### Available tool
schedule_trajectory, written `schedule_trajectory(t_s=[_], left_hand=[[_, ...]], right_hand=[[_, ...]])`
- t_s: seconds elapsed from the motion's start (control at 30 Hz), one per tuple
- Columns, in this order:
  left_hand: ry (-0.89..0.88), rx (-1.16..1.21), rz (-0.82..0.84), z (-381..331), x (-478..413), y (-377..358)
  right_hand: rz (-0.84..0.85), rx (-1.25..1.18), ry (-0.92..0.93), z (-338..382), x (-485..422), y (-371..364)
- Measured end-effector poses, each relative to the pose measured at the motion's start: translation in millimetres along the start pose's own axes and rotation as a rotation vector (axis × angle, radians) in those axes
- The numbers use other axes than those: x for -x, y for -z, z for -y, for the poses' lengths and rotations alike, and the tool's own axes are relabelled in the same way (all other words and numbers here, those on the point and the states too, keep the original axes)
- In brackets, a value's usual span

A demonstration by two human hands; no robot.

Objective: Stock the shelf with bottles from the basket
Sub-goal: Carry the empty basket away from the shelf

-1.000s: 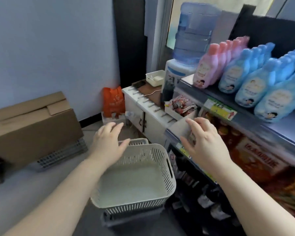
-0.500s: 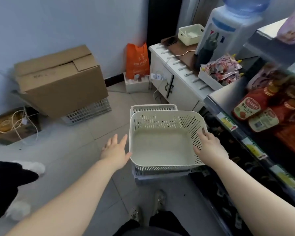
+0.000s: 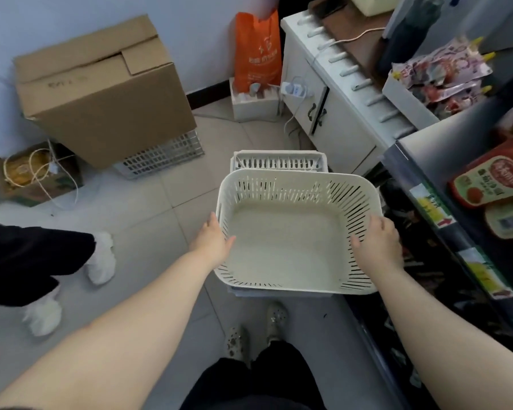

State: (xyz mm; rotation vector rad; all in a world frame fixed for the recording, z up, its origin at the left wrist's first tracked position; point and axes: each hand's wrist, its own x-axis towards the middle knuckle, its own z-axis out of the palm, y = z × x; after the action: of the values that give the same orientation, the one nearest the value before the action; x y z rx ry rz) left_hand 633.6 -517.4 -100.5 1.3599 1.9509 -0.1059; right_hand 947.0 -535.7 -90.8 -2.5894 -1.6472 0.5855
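Note:
A cream slotted plastic basket (image 3: 293, 184) sits low in front of me, and nothing lies inside it. My left hand (image 3: 212, 239) clasps its left rim, thumb inside the wall. My right hand (image 3: 378, 242) grips the right rim, fingers curled over the edge. The shelf (image 3: 427, 161) runs along the right, with red sauce pouches (image 3: 498, 180) lying on it. No bottles show in this view.
A second slotted basket (image 3: 279, 161) stands behind the first. Farther off are a cardboard box (image 3: 101, 87) on a grey crate, an orange bag (image 3: 258, 51) and a white cabinet (image 3: 332, 113). Another person's legs (image 3: 36, 255) stand at left. My feet (image 3: 258, 329) are below the basket.
My view dropped from the bottle shelf to the floor. Both hands came down and closed on the basket's two side rims.

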Motion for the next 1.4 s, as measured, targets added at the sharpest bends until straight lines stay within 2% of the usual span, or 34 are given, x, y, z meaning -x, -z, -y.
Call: schedule_trajectory(t_s=[0.07,0.17,0.33,0.5,0.77,0.87,1.17,1.4], left_hand=[[0.031,0.068,-0.043,-7,-10,-4],[0.064,0.165,-0.113,-16,-20,-9],[0.177,0.297,-0.196,-22,-28,-12],[0.194,0.418,-0.202,-11,-31,-11],[0.309,0.586,-0.232,24,-7,11],[0.308,0.688,-0.247,47,4,23],[0.300,0.825,-0.371,123,42,75],[0.283,0.988,-0.350,210,59,145]], right_hand=[[-0.055,-0.010,0.017,-4,-10,-2],[-0.058,-0.071,-0.059,-11,-21,-2],[0.106,-0.457,-0.207,-16,-39,-2],[0.154,-0.569,-0.264,-18,-48,1],[0.311,-0.679,-0.236,4,-42,12],[0.362,-0.659,-0.171,26,-34,23],[0.357,-0.577,-0.021,129,2,34],[0.422,-0.581,0.042,231,51,24]])
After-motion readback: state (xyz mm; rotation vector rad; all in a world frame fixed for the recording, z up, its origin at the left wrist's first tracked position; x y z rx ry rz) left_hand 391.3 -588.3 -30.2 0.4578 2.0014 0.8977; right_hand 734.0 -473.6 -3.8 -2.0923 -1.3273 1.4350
